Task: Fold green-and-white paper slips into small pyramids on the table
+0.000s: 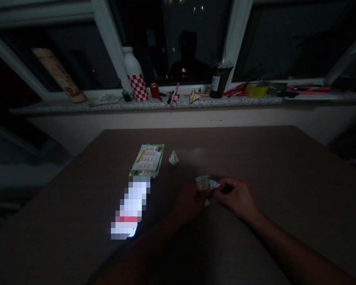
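Observation:
Over the middle of the dark wooden table, my left hand (191,202) grips a small folded piece of printed paper (203,183). My right hand (235,196) pinches the white pointed flap on the paper's right side, its fingertips close to those of the left. Part of the paper shows below the left fingers; the rest is hidden by them. Beyond my hands a small folded paper pyramid (173,158) stands on the table. To its left lies a stack of printed sheets (148,158) with columns of text.
A lit phone (132,208), its screen blurred out, lies left of my left arm. Along the granite windowsill (166,103) stand a red-checked white bottle (138,85), a small red jar (154,90), a dark labelled cup (217,85) and a yellow container (256,90), with pens among them.

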Action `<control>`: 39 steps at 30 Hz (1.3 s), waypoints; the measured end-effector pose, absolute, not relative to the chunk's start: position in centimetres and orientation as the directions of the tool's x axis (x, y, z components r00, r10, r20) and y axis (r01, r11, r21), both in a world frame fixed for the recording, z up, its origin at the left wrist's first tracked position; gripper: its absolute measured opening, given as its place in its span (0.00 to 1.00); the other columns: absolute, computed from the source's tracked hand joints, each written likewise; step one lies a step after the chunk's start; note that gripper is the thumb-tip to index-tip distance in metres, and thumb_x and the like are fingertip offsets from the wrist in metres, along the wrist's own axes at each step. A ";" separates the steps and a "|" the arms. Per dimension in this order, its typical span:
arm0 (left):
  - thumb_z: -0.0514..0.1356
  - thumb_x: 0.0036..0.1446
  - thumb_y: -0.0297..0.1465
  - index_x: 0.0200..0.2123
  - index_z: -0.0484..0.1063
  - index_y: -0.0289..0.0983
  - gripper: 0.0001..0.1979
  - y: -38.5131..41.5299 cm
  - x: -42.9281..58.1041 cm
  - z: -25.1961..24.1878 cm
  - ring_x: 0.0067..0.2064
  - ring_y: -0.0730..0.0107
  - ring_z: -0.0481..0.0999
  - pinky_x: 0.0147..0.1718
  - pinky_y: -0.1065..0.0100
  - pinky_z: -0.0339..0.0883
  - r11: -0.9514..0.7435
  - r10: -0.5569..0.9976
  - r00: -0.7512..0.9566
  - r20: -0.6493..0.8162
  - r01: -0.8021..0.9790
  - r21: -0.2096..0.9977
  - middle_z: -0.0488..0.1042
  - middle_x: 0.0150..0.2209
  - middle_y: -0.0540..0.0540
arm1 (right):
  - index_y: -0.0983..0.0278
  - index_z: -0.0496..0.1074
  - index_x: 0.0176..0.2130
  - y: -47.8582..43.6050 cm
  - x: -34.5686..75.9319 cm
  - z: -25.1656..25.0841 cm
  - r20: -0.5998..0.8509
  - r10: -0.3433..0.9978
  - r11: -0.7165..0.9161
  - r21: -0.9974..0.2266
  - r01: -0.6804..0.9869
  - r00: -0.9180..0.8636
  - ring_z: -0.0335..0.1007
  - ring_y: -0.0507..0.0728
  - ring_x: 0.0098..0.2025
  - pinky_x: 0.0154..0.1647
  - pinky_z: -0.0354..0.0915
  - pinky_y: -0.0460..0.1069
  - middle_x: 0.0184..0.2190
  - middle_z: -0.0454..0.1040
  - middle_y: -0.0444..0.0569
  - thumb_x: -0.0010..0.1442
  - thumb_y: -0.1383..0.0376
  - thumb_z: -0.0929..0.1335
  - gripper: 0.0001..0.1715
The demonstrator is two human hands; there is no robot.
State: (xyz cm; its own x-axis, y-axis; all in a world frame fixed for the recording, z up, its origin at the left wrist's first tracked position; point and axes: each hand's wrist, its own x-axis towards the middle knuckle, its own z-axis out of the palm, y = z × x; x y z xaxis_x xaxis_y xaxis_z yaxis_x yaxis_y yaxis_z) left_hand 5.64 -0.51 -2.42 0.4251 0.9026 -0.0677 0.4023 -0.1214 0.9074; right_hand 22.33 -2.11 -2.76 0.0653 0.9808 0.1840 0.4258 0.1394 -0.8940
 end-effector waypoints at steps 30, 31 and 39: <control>0.58 0.54 0.45 0.32 0.76 0.32 0.20 0.0 5.2 -2.4 0.26 0.72 0.70 0.25 0.73 0.61 0.031 0.915 0.391 -0.100 0.179 0.983 0.75 0.26 0.47 | 0.64 0.76 0.32 -2.1 22.8 -1.4 -0.029 0.997 -0.028 -0.999 0.016 -0.069 0.71 0.52 0.25 0.28 0.66 0.46 0.25 0.78 0.46 0.47 0.58 0.74 0.14; 0.58 0.54 0.45 0.31 0.76 0.32 0.20 -0.1 5.3 -2.4 0.26 0.72 0.70 0.25 0.74 0.60 0.016 0.908 0.408 -0.092 0.187 0.982 0.74 0.26 0.48 | 0.64 0.76 0.33 -2.1 22.6 -1.4 -0.017 0.998 -0.016 -1.000 0.010 -0.057 0.71 0.52 0.26 0.28 0.66 0.47 0.26 0.78 0.46 0.47 0.58 0.74 0.14; 0.58 0.55 0.42 0.33 0.75 0.33 0.16 -0.5 5.4 -2.2 0.30 0.70 0.72 0.29 0.72 0.64 0.004 0.851 0.519 -0.077 0.140 0.990 0.76 0.30 0.47 | 0.65 0.76 0.28 -2.2 22.5 -1.2 0.048 0.996 0.055 -0.992 0.113 -0.069 0.67 0.51 0.22 0.24 0.62 0.46 0.21 0.74 0.45 0.51 0.55 0.71 0.15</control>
State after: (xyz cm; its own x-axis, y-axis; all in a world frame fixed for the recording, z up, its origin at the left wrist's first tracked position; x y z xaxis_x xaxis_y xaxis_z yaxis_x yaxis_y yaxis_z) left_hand 5.41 -0.51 -2.19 0.5194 0.8511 -0.0766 0.1401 0.0036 0.9901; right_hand 22.49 -2.23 -1.20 -0.0691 0.9965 0.0477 0.1130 0.0554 -0.9921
